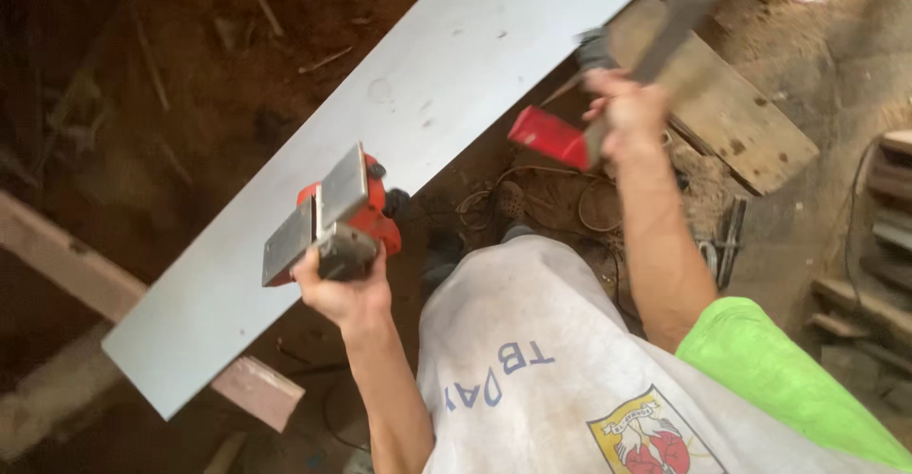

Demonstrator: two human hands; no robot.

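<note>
Gripping an orange electric planer (337, 218) upside down in our left hand (342, 289), fingers wrapped round its body, we are holding it just above the long grey board (427, 85). Our right hand (632, 113) is closing on a red-handled tool (556, 140), blurred in motion. We are judging that a loose hold could be letting the planer drop onto the board. Its steel soleplate is facing up, scuffed and dusty.
</note>
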